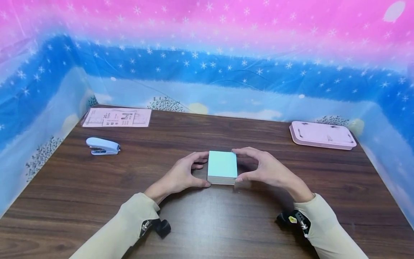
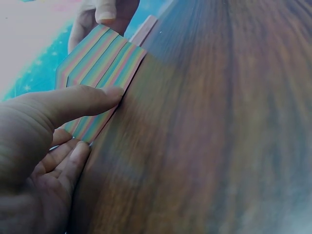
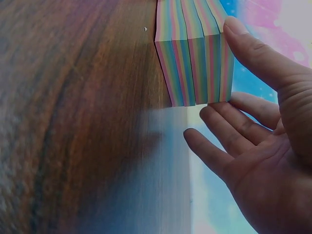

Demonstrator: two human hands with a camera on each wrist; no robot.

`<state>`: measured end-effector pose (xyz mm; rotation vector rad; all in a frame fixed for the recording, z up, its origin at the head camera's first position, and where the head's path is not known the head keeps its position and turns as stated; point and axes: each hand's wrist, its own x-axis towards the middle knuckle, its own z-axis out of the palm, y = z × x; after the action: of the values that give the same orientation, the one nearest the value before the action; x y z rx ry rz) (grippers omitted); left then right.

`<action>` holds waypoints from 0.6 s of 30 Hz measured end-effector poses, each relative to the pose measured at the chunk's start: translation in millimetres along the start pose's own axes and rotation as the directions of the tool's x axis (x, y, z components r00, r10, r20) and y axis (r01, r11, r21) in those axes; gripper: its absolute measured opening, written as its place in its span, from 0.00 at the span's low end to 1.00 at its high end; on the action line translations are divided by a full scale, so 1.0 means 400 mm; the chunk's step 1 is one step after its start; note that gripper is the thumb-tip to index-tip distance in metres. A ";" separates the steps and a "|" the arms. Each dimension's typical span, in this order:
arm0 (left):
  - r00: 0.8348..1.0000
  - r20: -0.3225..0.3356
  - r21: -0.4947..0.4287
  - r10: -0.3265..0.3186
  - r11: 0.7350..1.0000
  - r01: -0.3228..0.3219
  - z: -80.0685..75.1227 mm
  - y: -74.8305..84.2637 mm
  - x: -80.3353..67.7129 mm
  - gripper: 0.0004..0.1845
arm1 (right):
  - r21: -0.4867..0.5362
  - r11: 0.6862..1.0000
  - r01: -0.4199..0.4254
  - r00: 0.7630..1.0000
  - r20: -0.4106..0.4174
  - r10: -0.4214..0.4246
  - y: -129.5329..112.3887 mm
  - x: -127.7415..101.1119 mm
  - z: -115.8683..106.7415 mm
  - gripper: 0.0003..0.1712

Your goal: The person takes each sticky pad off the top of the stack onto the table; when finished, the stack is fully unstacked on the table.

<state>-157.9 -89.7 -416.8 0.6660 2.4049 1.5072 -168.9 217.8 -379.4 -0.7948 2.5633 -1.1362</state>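
A brown table (image 1: pixel 81 201) stands before me, a pink case (image 1: pixel 323 135) at far right. Left hand (image 1: pixel 182 174) and right hand (image 1: pixel 270 167), curved wide, hold opposite sides of a paper stack (image 1: pixel 222 164) mid-table. A stapler (image 1: pixel 104 146) lies well left.

Brown table (image 1: pixel 194 223), paper stack (image 1: pixel 222 164), white stapler (image 1: pixel 105 144), pink case (image 1: pixel 323 135), flat packet (image 1: pixel 118 118) on it

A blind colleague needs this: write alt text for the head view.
A person's left hand and right hand hold opposite sides of a square paper stack with a pale green top on a dark wooden table. Farther back, a white stapler and pink packet lie left, a pink case right.
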 end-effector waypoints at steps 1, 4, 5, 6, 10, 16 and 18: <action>1.000 -0.002 0.001 0.002 1.000 -0.002 0.001 -0.001 -0.001 0.50 | 0.001 1.000 -0.002 1.000 -0.001 0.002 -0.001 -0.001 0.000 0.49; 1.000 -0.007 0.010 0.002 1.000 -0.002 0.004 -0.002 -0.001 0.49 | -0.003 1.000 -0.002 1.000 -0.005 0.002 -0.002 -0.002 0.001 0.49; 1.000 -0.008 0.012 -0.001 1.000 0.001 0.004 -0.001 -0.001 0.49 | -0.007 1.000 0.000 1.000 -0.006 0.000 -0.002 -0.002 0.001 0.49; 1.000 -0.009 0.014 -0.004 1.000 0.004 0.004 -0.001 -0.001 0.49 | -0.010 1.000 0.001 1.000 -0.006 -0.001 -0.002 -0.003 0.001 0.49; 1.000 -0.013 0.020 -0.018 1.000 0.018 0.005 0.000 -0.003 0.48 | -0.018 1.000 0.006 1.000 -0.002 -0.006 0.000 -0.003 0.002 0.49; 1.000 -0.011 0.019 -0.018 1.000 0.018 0.003 0.000 -0.003 0.48 | -0.024 1.000 0.007 1.000 -0.008 -0.007 0.000 -0.003 0.002 0.47; 1.000 -0.010 0.018 -0.019 1.000 0.019 0.001 0.000 -0.004 0.48 | -0.023 1.000 0.008 1.000 -0.008 -0.008 0.000 -0.001 0.002 0.47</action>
<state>-156.4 -90.2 -417.0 0.6390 2.4281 1.4865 -168.2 217.5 -379.9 -0.8079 2.5869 -1.1158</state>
